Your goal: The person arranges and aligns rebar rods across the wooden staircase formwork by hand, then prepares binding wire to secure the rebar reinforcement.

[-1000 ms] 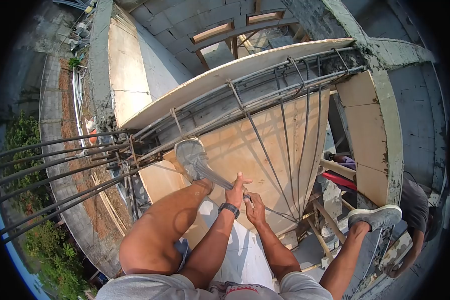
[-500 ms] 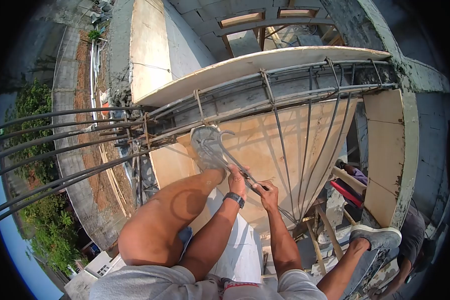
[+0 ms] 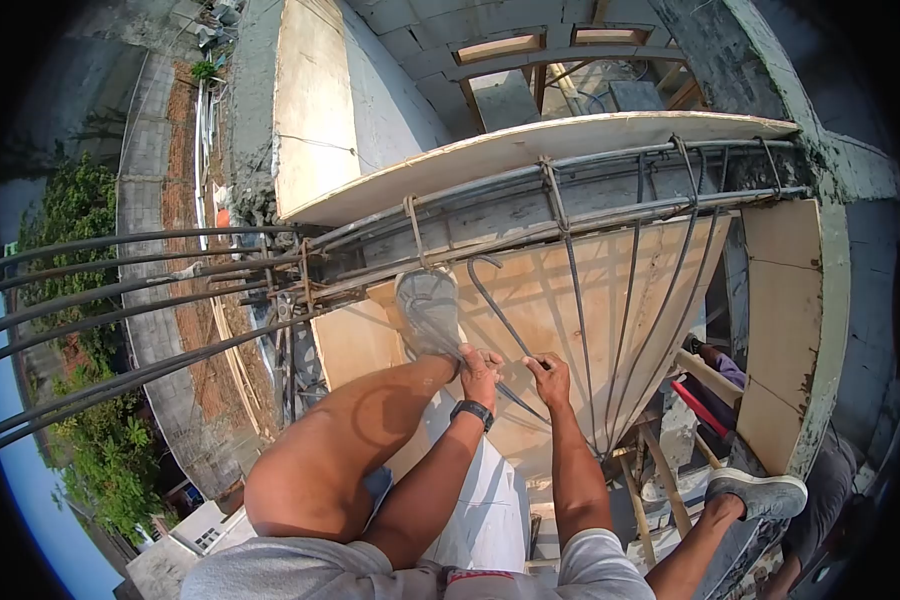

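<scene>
Hooked rod [image 3: 505, 322] slanted over the ply panel [image 3: 540, 290], hook up near L shoe [image 3: 429, 300], lower part pinched in R hand [image 3: 550, 378], the nearer; L hand [image 3: 479, 375] half-curled alongside, grip unclear.

Grey block wall [image 3: 410, 50], two wood-framed openings; mottled concrete column [image 3: 815, 150]; paved strip [image 3: 148, 300] beside green trees [image 3: 95, 210]; strong sunlight, sharp shadows.
</scene>
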Tool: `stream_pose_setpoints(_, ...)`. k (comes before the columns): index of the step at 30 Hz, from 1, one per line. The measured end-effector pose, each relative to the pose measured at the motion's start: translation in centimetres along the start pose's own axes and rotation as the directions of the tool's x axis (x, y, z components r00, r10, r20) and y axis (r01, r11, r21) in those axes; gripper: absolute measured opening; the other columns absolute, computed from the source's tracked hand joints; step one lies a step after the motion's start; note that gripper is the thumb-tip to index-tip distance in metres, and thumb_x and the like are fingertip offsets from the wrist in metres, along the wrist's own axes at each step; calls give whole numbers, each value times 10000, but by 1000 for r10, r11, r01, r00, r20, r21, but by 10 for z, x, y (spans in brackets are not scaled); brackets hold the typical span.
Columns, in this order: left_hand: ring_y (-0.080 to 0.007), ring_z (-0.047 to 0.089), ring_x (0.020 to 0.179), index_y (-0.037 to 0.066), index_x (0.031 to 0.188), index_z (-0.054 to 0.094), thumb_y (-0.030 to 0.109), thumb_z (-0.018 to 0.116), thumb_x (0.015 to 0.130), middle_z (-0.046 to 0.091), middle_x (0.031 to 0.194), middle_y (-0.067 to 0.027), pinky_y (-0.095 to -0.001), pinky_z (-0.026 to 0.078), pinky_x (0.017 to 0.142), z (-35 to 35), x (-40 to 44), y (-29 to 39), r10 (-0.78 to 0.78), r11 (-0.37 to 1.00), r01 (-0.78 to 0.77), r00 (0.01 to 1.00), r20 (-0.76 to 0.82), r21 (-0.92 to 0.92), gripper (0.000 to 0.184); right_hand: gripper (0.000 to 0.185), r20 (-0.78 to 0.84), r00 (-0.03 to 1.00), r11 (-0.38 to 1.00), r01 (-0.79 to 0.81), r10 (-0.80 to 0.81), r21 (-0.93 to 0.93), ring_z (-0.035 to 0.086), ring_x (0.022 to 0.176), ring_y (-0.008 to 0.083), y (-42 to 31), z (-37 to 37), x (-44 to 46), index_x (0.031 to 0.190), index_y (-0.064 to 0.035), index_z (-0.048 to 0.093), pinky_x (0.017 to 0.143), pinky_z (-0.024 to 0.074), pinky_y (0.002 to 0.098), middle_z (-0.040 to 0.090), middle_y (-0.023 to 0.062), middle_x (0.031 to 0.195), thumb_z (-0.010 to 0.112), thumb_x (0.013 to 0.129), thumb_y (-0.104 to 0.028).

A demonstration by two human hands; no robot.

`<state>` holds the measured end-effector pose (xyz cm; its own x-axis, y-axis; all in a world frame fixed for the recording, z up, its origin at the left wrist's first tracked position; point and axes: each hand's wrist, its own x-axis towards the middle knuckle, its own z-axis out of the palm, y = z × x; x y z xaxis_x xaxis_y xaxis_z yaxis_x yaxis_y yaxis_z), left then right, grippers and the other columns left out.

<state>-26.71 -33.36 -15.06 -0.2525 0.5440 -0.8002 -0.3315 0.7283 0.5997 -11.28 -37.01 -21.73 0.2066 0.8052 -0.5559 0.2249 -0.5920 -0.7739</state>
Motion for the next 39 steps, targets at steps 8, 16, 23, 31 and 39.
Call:
stream_pose_setpoints(8, -103, 472, 527, 75, 807, 613, 867, 305, 874, 475, 621, 37, -241, 418, 533, -1, 1, 0, 44, 999, -44, 999, -6, -23, 852, 314, -64, 998, 995, 19, -13, 94, 624, 778, 170, -32, -10, 27, 915, 34, 749, 727, 472, 305, 688, 106, 820, 795, 857, -271)
stream_pose_setpoints(16, -98, 479, 543, 74, 816, 621, 884, 315, 857, 481, 633, 38, -240, 422, 546, 5, -8, 7, 20, 999, -20, 1000, -14, 29, 868, 283, -181, 977, 975, 147, -117, 164, 599, 790, 138, -74, 14, 26, 919, 29, 741, 738, 465, 286, 668, 76, 819, 776, 890, -250)
stream_pose_setpoints(23, -115, 442, 542, 66, 835, 580, 852, 208, 900, 425, 613, 28, -272, 476, 594, 1, 1, 2, 30, 996, -30, 1000, -2, 88, 872, 387, -243, 962, 963, 177, -124, 205, 523, 728, 102, -66, 11, 39, 923, 27, 722, 667, 425, 266, 596, 23, 755, 687, 974, -355)
stream_pose_setpoints(31, -125, 444, 533, 60, 842, 557, 892, 214, 859, 420, 604, 23, -296, 468, 594, 14, -9, 8, 54, 994, -53, 999, -9, 95, 900, 383, -265, 931, 954, 286, -253, 95, 539, 698, 144, -46, 19, 35, 930, 12, 707, 650, 444, 328, 616, 67, 739, 661, 992, -363)
stream_pose_setpoints(39, -137, 511, 594, 82, 852, 601, 875, 242, 874, 505, 675, 0, -279, 493, 628, -5, -5, 7, -20, 997, 19, 1000, 19, 68, 870, 282, -387, 885, 961, 276, -259, -11, 635, 782, 330, -55, 30, 24, 935, 13, 693, 713, 486, 388, 660, 173, 861, 712, 939, -268)
